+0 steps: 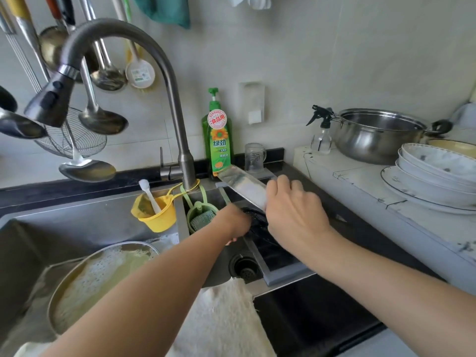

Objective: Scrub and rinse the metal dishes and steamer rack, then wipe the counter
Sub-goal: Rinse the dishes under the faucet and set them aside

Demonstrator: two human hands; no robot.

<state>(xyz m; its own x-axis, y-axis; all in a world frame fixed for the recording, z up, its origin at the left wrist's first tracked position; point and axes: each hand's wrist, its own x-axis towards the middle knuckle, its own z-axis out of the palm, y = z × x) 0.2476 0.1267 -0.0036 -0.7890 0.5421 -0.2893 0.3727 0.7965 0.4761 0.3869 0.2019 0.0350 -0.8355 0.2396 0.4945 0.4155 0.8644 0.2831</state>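
Nearest, a pale cloth (221, 320) hangs over the sink's (31, 228) front edge, unused; the counter (360, 228) wipe looks not yet begun. Left basin: a metal dish (103, 282) lies tilted, coated in yellowish suds, so scrubbed perhaps, not rinsed. Over the right basin, the right hand (293, 212) grips a flat steel blade-like piece (242, 185), slanted up. Left hand (234, 222) mostly hidden behind it, against something dark and perforated (257, 222), possibly the rack; its grip I cannot tell. Faucet (85, 70) shows no water running. Farther back: soap bottle (218, 140), pot (378, 135), stacked plates (438, 176). Judged early-to-middle.
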